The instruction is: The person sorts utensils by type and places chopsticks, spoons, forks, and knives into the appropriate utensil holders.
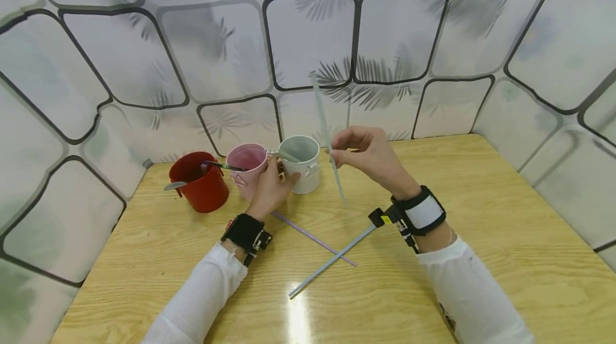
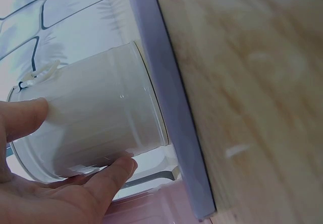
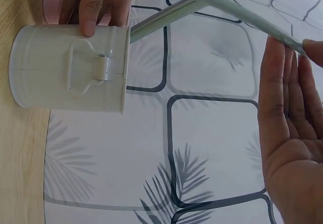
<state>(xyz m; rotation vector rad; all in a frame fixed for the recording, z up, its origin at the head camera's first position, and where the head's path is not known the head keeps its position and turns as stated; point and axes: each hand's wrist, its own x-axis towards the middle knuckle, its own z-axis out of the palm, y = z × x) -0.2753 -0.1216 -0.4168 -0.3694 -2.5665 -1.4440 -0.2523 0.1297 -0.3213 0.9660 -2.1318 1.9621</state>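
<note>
My left hand (image 1: 273, 186) grips the small white bucket (image 1: 308, 177) at its left side, thumb on the near wall. In the left wrist view, its other fingers (image 2: 113, 181) lie along the wall beside the pink bucket (image 1: 247, 186). Between thumb and fingertips, my right hand (image 1: 368, 157) pinches a long, thin pale green stick (image 1: 321, 111), held nearly upright just right of the white bucket. Other pale green sticks (image 3: 174, 13) lean out of the white bucket's mouth.
A red bucket (image 1: 207, 197) stands at the left, a grey-tipped piece (image 1: 175, 185) jutting from it. A dark, shiny stick (image 1: 223, 165) spans the red and pink rims. On the wooden table (image 1: 481, 280), a purple stick (image 1: 308, 234) crosses a grey-blue one (image 1: 332, 262). Patterned cloth (image 1: 313, 39) rises behind.
</note>
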